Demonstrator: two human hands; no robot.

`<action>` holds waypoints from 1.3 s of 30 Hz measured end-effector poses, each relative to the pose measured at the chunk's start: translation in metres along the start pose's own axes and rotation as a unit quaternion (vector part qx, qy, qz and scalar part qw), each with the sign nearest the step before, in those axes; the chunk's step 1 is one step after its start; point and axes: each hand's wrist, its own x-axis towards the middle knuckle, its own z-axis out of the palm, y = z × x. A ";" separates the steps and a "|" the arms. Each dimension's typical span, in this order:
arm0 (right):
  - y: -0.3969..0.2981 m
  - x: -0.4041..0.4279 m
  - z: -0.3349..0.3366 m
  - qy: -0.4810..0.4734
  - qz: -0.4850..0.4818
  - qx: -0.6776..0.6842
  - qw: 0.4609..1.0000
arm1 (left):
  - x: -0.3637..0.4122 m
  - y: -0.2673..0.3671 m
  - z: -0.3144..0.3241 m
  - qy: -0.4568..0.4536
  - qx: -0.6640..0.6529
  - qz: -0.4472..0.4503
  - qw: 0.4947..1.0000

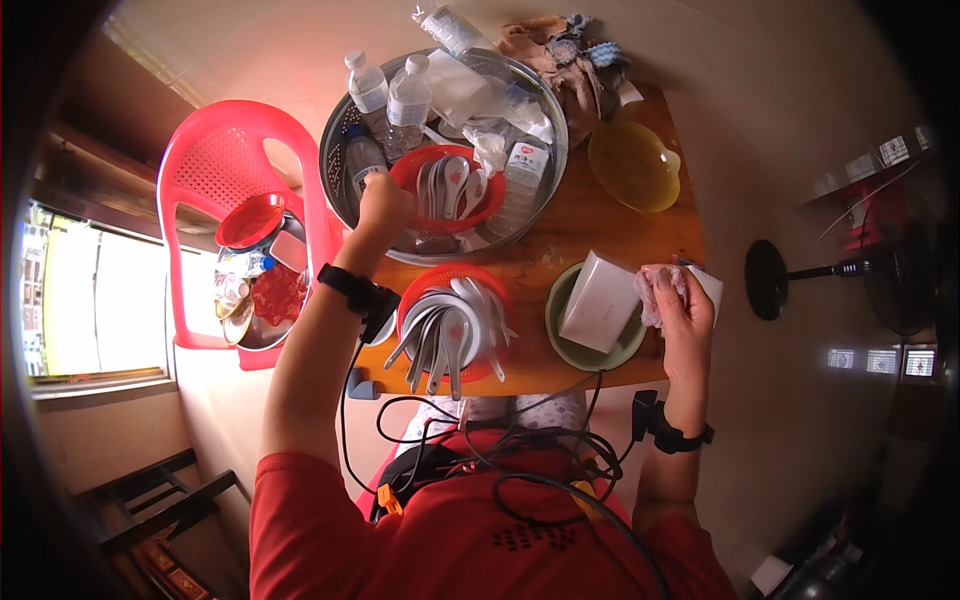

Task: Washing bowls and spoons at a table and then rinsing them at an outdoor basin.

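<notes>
My left hand [386, 204] reaches into a large metal basin [556, 191], at the left rim of a red plastic bowl [491, 206] and the base of a small bottle [364, 156]. Its fingertips are hidden, so what it grips is unclear. White soup spoons [454, 184] lie in that bowl. In my right hand [688, 315] is a crumpled pinkish cloth [660, 289], held over the table's right edge. A white object [711, 286] shows behind those fingers. Between my arms, a red plastic basket [427, 279] holds white bowls and several spoons [454, 345].
A green bowl [553, 319] holds a white box [598, 301]. Plastic bottles [409, 105] crowd the basin. A yellow bowl [634, 169] and rags [562, 64] lie beyond. Left stands a loaded red plastic chair [174, 247]; right, a stand fan [766, 279]. Black cables [540, 450] cross my lap.
</notes>
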 end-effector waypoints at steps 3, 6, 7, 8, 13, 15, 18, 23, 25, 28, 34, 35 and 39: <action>0.004 -0.009 -0.024 -0.050 0.078 0.103 0.990 | 0.000 -0.009 0.005 0.009 -0.067 -0.002 0.998; 0.027 -0.024 -0.039 -0.092 0.178 0.050 0.978 | 0.000 -0.015 -0.002 -0.032 -0.162 0.011 0.986; 0.025 -0.030 -0.041 -0.096 0.217 -0.005 0.972 | -0.003 -0.014 -0.006 -0.069 -0.206 0.019 0.976; 0.037 -0.036 -0.044 -0.115 0.225 -0.037 0.967 | -0.006 -0.012 -0.008 -0.071 -0.206 0.022 0.976; 0.072 -0.049 -0.057 -0.161 0.290 -0.106 0.937 | -0.033 0.004 -0.033 0.006 -0.274 0.033 0.961; 0.084 -0.053 -0.061 -0.158 0.328 -0.204 0.909 | -0.046 0.014 -0.045 0.002 -0.297 0.036 0.954; 0.092 -0.057 -0.058 -0.146 0.351 -0.223 0.898 | -0.071 0.027 -0.057 -0.004 -0.318 0.045 0.947; 0.131 -0.062 -0.057 -0.126 0.345 -0.082 0.927 | -0.112 0.045 -0.068 -0.043 -0.334 0.075 0.939; 0.157 -0.064 -0.057 -0.085 0.351 0.003 0.933 | -0.137 0.061 -0.072 -0.105 -0.362 0.055 0.924; 0.157 -0.065 -0.052 -0.090 0.342 0.112 0.929 | -0.150 0.053 -0.053 -0.105 -0.311 0.108 0.938; 0.143 -0.054 -0.041 -0.011 0.332 0.072 0.940 | -0.185 0.068 -0.028 -0.146 -0.319 0.103 0.931; 0.148 -0.050 -0.043 -0.012 0.332 0.073 0.940 | -0.190 0.070 -0.025 -0.145 -0.319 0.104 0.931; 0.161 -0.030 -0.035 0.010 0.284 0.119 0.951 | -0.202 0.067 -0.009 -0.116 -0.312 0.145 0.932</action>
